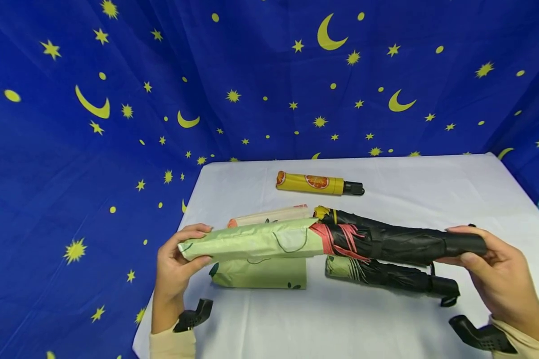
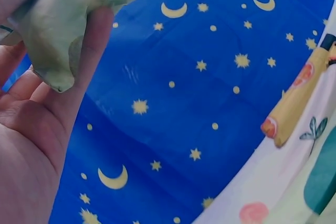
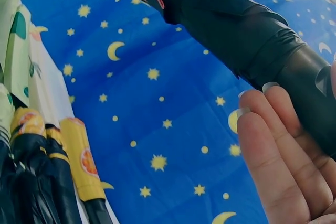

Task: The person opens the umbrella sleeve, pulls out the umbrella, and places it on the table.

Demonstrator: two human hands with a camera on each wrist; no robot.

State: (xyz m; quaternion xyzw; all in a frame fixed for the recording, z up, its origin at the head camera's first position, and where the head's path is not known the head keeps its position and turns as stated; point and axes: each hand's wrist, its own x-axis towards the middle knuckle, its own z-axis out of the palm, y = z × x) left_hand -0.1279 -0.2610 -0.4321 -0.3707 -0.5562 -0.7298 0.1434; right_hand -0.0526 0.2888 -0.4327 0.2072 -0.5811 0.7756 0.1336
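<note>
A folded black umbrella [image 1: 400, 243] with red-pink cloth at its far end is held level above the table. That end meets a light green umbrella sleeve [image 1: 251, 242], overlapping its mouth. My left hand [image 1: 175, 269] pinches the sleeve's left end between thumb and fingers; the cloth bunches there in the left wrist view. My right hand [image 1: 498, 269] grips the umbrella's black handle end. In the right wrist view the fingers [image 3: 273, 156] lie along the handle's underside.
On the white table [image 1: 260, 329], a yellow sleeved umbrella with orange slices [image 1: 316, 183] lies at the back. Nearer are a cream sleeve [image 1: 251, 218], a green sleeve [image 1: 260, 276], a black umbrella with yellow tip [image 1: 322, 213] and one with green cloth [image 1: 386, 276]. Blue starry curtain [image 1: 269, 75] surrounds the table.
</note>
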